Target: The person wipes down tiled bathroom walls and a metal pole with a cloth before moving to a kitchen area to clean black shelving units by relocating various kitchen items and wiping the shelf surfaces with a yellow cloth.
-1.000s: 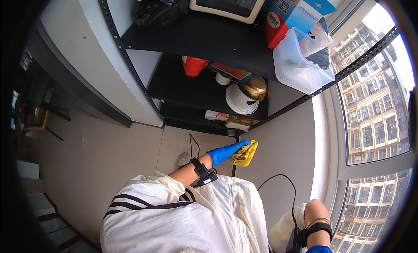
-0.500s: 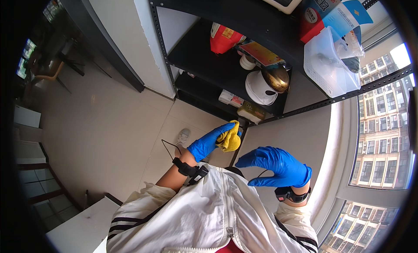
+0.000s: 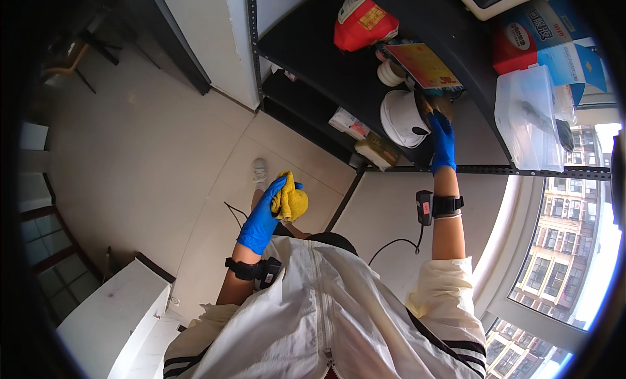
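Observation:
My left hand (image 3: 262, 219), in a blue glove, is closed around a bunched yellow cloth (image 3: 289, 199) in front of my body. On the black shelf to the right, my right hand (image 3: 444, 144), also gloved in blue, reaches in with its fingers stretched out. Its fingertips are at a shiny brown-gold rounded vessel (image 3: 438, 105), partly hidden by them; whether they press on it I cannot tell. Close beside that hand stands a white round pot-like container (image 3: 401, 120) with a dark mark on its side.
The same shelf holds a red package (image 3: 366, 25), a colourful flat box (image 3: 424, 62) and a white stacked item (image 3: 390, 74). A tissue pack (image 3: 376, 151) lies lower down. Above right are a clear plastic bin (image 3: 527, 121) and a metal shelf edge (image 3: 482, 171). A window is on the right.
My right hand has reached forward and up from before my body to the brown-gold vessel. My left hand, still holding the yellow cloth, has shifted left and slightly down in the view, which has moved too.

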`<state>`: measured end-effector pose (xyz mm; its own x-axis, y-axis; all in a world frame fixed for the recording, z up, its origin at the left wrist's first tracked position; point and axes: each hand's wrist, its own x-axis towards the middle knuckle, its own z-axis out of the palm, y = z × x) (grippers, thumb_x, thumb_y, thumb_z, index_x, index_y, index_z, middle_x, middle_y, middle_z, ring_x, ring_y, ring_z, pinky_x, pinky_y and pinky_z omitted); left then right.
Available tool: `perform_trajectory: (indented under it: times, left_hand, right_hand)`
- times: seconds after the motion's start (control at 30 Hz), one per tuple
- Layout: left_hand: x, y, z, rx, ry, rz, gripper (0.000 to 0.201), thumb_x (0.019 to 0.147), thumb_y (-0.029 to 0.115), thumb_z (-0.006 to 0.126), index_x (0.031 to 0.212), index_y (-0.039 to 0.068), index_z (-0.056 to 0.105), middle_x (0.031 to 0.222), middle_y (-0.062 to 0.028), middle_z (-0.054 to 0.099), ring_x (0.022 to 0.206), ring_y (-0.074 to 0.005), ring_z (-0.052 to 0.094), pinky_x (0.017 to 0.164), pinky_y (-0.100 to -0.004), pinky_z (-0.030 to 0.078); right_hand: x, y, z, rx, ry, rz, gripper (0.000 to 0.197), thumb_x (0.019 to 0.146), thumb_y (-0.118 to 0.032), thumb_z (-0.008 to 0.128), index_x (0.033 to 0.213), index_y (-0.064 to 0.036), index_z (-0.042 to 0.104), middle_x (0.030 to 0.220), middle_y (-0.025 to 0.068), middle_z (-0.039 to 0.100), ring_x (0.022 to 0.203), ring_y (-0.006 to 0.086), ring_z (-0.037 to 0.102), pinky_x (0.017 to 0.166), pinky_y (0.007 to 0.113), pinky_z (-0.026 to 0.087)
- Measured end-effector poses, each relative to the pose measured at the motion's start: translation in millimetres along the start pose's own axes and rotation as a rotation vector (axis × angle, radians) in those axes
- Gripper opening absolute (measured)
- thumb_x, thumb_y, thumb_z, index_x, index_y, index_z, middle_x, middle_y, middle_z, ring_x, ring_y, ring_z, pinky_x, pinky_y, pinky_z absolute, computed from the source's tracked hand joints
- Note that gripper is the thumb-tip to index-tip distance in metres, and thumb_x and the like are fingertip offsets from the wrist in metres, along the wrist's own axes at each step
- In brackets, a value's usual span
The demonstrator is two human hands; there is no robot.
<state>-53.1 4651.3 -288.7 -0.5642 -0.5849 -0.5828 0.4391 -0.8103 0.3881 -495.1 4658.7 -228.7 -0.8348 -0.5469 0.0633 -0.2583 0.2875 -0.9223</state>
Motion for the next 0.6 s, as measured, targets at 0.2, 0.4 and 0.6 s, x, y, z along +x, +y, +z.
perform_trajectory:
  times: [0.2, 0.4, 0.6]
  left_hand:
    - [9.6, 16.2, -26.0, -0.004, -0.026, 0.031, 0.044, 0.092, 0.034, 0.047, 0.126, 0.006, 0.045, 0.111, -0.0108, 0.058, 0.104, -0.0205, 0.054, 0.091, -0.031, 0.044]
    - [25.7, 64.7, -9.4, 0.02, 0.063, 0.031, 0.042, 0.092, 0.034, 0.048, 0.123, 0.006, 0.047, 0.109, -0.0108, 0.059, 0.102, -0.0199, 0.055, 0.09, -0.0304, 0.044]
    - [55.4, 118.0, -1.3, 0.081, -0.021, 0.076, 0.041, 0.092, 0.031, 0.048, 0.123, 0.005, 0.047, 0.108, -0.0112, 0.059, 0.101, -0.0196, 0.055, 0.089, -0.0298, 0.044]
  right_hand:
    - [110.4, 10.4, -16.1, -0.798, 0.089, 0.02, 0.063, 0.077, -0.047, 0.063, 0.122, -0.0048, 0.052, 0.13, 0.0143, 0.047, 0.116, 0.031, 0.046, 0.097, 0.037, 0.035]
    - [123.0, -5.1, 10.9, -0.85, 0.042, -0.063, 0.064, 0.076, -0.05, 0.061, 0.121, -0.004, 0.052, 0.121, 0.0166, 0.054, 0.109, 0.0292, 0.051, 0.092, 0.037, 0.039]
    - [113.8, -15.9, 39.3, -0.744, 0.022, 0.074, 0.061, 0.079, -0.046, 0.061, 0.122, -0.0035, 0.05, 0.119, 0.0147, 0.054, 0.107, 0.0272, 0.051, 0.091, 0.035, 0.04]
